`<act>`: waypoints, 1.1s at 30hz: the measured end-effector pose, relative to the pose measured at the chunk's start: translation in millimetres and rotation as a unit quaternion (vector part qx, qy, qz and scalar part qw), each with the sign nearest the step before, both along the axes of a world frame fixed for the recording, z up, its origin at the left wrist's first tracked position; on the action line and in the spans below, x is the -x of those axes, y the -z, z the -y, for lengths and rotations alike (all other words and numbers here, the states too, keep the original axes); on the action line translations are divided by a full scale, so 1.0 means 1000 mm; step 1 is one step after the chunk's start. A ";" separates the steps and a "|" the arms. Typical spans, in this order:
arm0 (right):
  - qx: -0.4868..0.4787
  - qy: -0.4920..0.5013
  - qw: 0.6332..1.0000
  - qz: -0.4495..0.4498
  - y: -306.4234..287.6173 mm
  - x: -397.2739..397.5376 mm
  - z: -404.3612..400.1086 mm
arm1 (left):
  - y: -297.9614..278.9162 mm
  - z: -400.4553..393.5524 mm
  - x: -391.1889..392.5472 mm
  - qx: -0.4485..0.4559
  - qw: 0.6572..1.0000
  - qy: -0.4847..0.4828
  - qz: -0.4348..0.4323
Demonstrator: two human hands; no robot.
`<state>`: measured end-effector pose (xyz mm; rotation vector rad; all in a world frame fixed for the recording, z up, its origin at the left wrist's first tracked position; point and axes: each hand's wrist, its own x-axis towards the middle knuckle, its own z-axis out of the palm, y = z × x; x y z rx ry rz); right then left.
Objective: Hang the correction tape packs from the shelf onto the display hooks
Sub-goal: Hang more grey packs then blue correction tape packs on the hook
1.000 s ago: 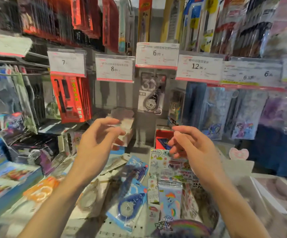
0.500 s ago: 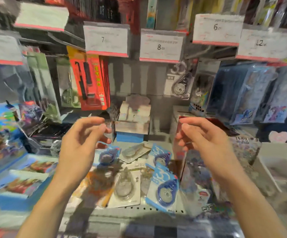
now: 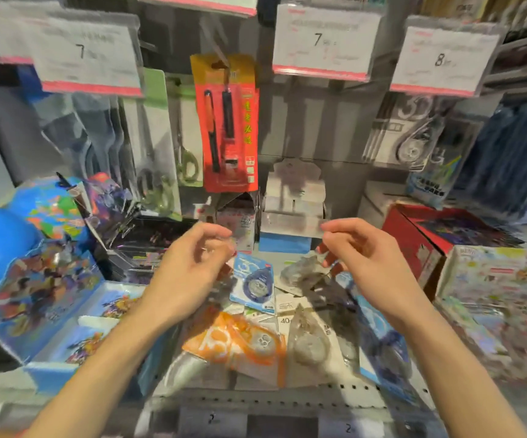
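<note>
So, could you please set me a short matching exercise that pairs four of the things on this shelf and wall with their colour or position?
Things:
1. pen pack
2. scissors pack
3. blue correction tape pack
4. orange correction tape pack

Descriptions:
A. lies flat on the shelf, nearest the camera
B. hangs on a hook, red and orange card
C. lies between the two hands
D. hangs left of the red card, green handles

Pairs: 1-B, 2-D, 3-C, 4-A
</note>
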<state>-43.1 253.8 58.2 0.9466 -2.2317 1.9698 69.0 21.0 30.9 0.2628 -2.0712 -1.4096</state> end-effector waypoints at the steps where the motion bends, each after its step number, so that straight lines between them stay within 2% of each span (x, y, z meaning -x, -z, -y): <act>1: -0.016 0.007 1.000 -0.005 0.005 0.005 0.005 | 0.003 0.003 0.006 0.022 1.000 0.000 0.018; 4: -0.087 0.030 0.996 -0.013 0.026 0.027 0.019 | 0.011 0.005 0.028 0.097 0.990 0.007 0.107; 6: -0.178 0.038 0.982 -0.043 0.046 0.042 0.027 | 0.015 0.004 0.044 0.163 0.971 0.009 0.176; 8: -0.269 0.044 0.958 -0.088 0.063 0.056 0.032 | 0.020 0.004 0.058 0.243 0.942 -0.003 0.233; 11: -0.333 0.036 0.932 -0.138 0.078 0.070 0.040 | 0.028 0.009 0.074 0.331 0.891 -0.015 0.312; 15: -0.399 -0.001 0.899 -0.179 0.089 0.079 0.044 | 0.039 0.014 0.087 0.368 0.847 -0.003 0.383; 18: -0.388 -0.012 0.906 -0.167 0.095 0.080 0.038 | 0.041 0.016 0.089 0.342 0.860 -0.002 0.380; 24: -0.372 -0.024 0.917 -0.144 0.097 0.084 0.029 | 0.033 0.021 0.093 0.237 0.891 0.004 0.387; 33: -0.340 -0.015 0.934 -0.111 0.088 0.079 0.028 | 0.029 0.020 0.081 0.001 0.959 0.047 0.279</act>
